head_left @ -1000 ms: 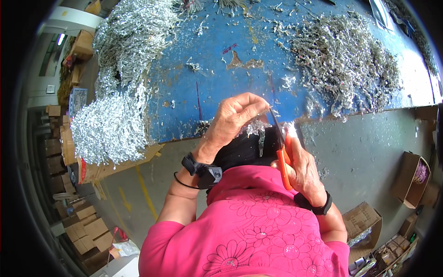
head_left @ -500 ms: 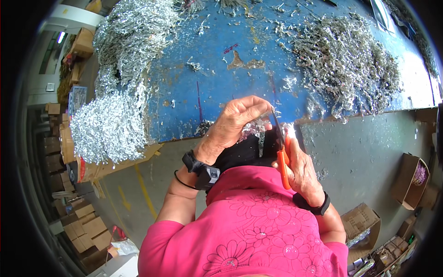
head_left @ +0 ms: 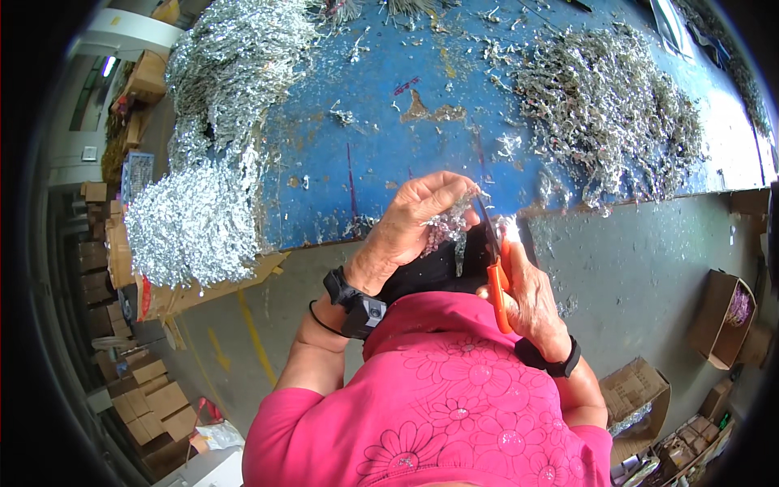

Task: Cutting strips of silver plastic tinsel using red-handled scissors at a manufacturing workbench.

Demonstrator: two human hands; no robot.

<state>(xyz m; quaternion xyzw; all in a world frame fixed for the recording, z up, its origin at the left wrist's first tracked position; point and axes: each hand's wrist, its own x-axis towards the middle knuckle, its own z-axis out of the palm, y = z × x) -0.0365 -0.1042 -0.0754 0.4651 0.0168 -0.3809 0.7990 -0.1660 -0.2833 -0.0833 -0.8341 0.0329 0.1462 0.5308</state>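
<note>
My left hand (head_left: 414, 213) is closed on a small sprig of silvery-pink tinsel (head_left: 445, 230), pinching its top between thumb and fingertips near the table's front edge. In my right hand (head_left: 526, 292) is a pair of scissors (head_left: 498, 294) with orange handles, its dark blades pointing up and away from me. The blade tips lie right beside the left fingertips and the end of the sprig. Whether the blades are parted is hard to see. Black straps circle both wrists, and the left one carries a small black device (head_left: 364, 315).
Across the blue table (head_left: 381, 162) tinsel scraps are scattered. Silver tinsel bundles (head_left: 199, 219) pile up at the left, and a loose heap of silver tinsel sprigs (head_left: 608, 114) lies at the right. Cardboard boxes (head_left: 154, 406) stand at lower left, another open carton (head_left: 722, 321) at right.
My left hand has turned slightly, and more of the silvery-pink tinsel shows below its fingers. My right hand and the scissors have hardly moved.
</note>
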